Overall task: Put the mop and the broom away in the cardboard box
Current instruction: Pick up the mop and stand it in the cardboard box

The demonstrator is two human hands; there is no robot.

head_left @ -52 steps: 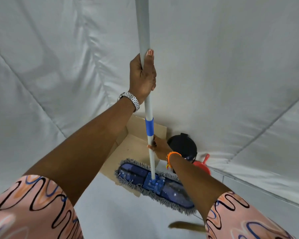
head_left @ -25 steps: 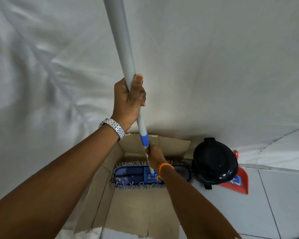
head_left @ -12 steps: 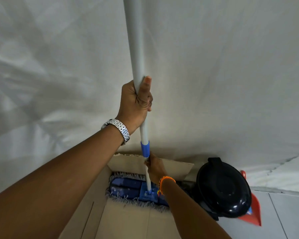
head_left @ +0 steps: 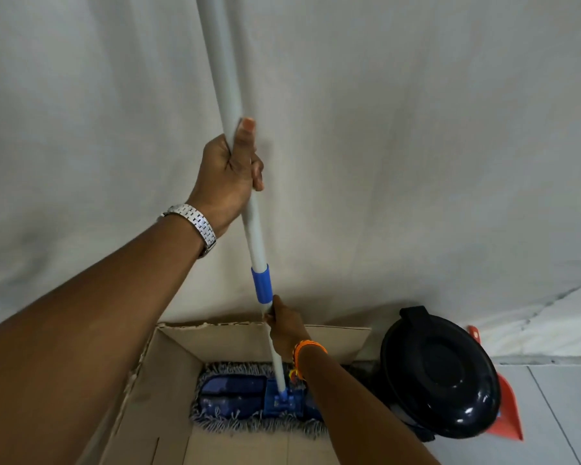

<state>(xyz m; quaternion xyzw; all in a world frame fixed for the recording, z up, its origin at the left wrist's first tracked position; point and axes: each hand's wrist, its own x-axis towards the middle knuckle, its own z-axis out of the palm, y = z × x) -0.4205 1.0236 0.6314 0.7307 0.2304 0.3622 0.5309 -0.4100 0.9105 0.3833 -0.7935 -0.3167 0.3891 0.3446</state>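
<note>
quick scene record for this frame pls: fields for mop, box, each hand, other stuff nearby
mop head: blue, grey fringe, lying flat inside the box at its far end
mop handle: white pole with blue collar, near upright, top out of frame
cardboard box: open, flaps up, set against a white sheet backdrop
left hand: gripping the handle above the collar, silver watch on the wrist
right hand: gripping the handle just below the collar, orange bracelet on the wrist
black bin: right of the box, lid shut
red dustpan: behind the bin, mostly hidden
broom: not in view
</note>
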